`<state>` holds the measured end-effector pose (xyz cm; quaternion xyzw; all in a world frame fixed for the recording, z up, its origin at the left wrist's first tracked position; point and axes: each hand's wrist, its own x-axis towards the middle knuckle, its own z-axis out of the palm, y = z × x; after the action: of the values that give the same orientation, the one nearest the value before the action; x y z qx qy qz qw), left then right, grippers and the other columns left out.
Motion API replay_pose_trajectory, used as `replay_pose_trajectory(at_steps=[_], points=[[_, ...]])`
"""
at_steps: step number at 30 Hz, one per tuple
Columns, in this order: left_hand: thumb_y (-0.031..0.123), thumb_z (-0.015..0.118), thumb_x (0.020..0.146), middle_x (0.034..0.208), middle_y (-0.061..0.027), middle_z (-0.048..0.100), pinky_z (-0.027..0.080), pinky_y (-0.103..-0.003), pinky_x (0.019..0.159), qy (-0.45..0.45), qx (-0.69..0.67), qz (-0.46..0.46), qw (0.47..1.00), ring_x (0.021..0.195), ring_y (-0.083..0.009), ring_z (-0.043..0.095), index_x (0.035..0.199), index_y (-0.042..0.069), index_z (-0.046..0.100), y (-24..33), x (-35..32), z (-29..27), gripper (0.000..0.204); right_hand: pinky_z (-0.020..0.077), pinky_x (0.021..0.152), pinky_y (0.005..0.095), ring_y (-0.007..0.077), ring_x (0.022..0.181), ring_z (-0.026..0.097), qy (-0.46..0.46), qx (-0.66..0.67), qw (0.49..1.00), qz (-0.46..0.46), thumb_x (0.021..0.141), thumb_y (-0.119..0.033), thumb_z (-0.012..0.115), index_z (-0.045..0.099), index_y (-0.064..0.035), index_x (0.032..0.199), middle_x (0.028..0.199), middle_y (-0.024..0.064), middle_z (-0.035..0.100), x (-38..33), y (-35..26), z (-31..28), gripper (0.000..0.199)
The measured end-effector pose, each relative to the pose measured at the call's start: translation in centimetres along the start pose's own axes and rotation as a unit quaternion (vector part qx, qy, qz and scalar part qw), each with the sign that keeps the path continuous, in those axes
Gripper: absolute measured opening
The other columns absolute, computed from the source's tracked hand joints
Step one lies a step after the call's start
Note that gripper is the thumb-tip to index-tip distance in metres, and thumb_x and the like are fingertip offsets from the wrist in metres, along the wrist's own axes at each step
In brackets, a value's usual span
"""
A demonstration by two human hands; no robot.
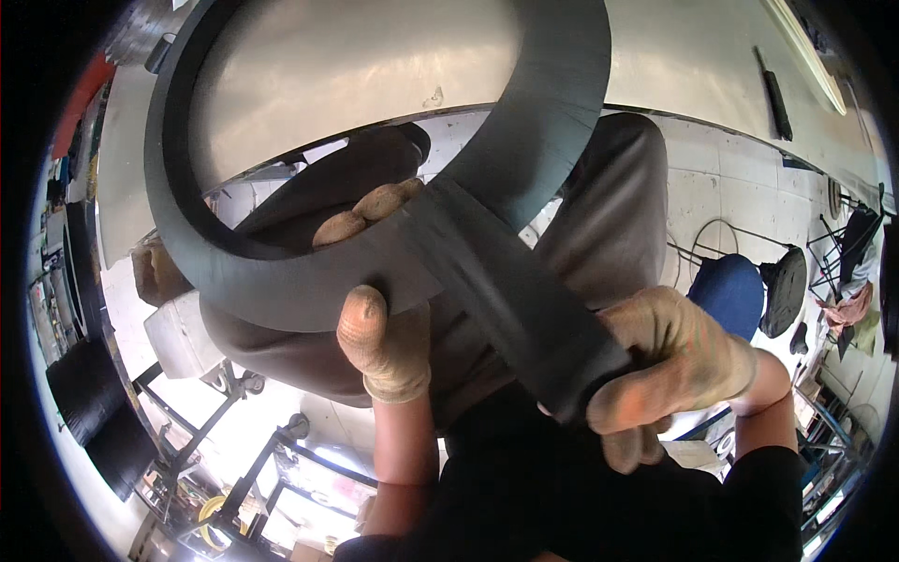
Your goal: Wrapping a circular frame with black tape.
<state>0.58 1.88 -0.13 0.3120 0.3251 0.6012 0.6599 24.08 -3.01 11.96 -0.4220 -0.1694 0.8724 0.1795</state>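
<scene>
A large black ring with a broad, flat band leans over my lap and the near edge of the table. My left hand, in a worn knit glove, grips its near side, thumb on the front face and fingertips showing inside the ring. A wide black tape strip lies across the band and stretches down to the right. At its lower end my gloved right hand is closed on the strip; whether a roll sits there is partly hidden by the fingers. Overlapping tape edges show on the ring's right side.
A smooth metal-topped table spans the far side, with a thin black-handled tool on it. To the right stand a blue seat and a round black stool. A wheeled metal frame is at lower left.
</scene>
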Motion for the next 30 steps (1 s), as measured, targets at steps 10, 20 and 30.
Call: replay_pose_trajectory(at_steps=[10, 20, 30], points=[[0.031, 0.083, 0.082, 0.137, -0.0213, 0.058, 0.047, -0.040, 0.102, -0.228, 0.199, -0.205, 0.931, 0.120, -0.0291, 0.059, 0.131, -0.002, 0.057, 6.2, -4.3, -0.9, 0.065, 0.0463, 0.038, 0.0215, 0.0168, 0.050, 0.069, 0.086, -0.025, 0.996, 0.008, 0.092, -0.010, 0.072, 0.068, 0.0040, 0.100, 0.071, 0.0154, 0.074, -2.9, -1.9, 2.3, 0.017], [0.003, 0.087, 0.053, 0.155, -0.0145, 0.047, 0.039, -0.048, 0.116, -0.281, 0.782, 0.266, 0.489, 0.142, -0.0361, 0.046, 0.153, 0.012, 0.042, 8.3, 2.8, 4.0, 0.110, 0.0483, 0.042, 0.0218, 0.0148, 0.056, 0.071, 0.049, -0.095, 0.994, 0.002, 0.095, -0.016, 0.072, 0.067, 0.0021, 0.095, 0.074, 0.0142, 0.075, -1.4, 0.0, -0.2, 0.018], [0.000, 0.082, 0.060, 0.150, -0.0129, 0.052, 0.047, -0.052, 0.108, -0.385, 0.759, 0.326, 0.412, 0.138, -0.0373, 0.051, 0.145, 0.023, 0.047, 7.3, 4.3, 3.5, 0.095, 0.0521, 0.050, 0.0228, 0.0125, 0.064, 0.072, -0.004, -0.152, 0.987, -0.047, 0.093, -0.019, 0.076, 0.071, 0.0012, 0.107, 0.078, 0.0082, 0.075, 3.5, 3.0, -5.1, 0.025]])
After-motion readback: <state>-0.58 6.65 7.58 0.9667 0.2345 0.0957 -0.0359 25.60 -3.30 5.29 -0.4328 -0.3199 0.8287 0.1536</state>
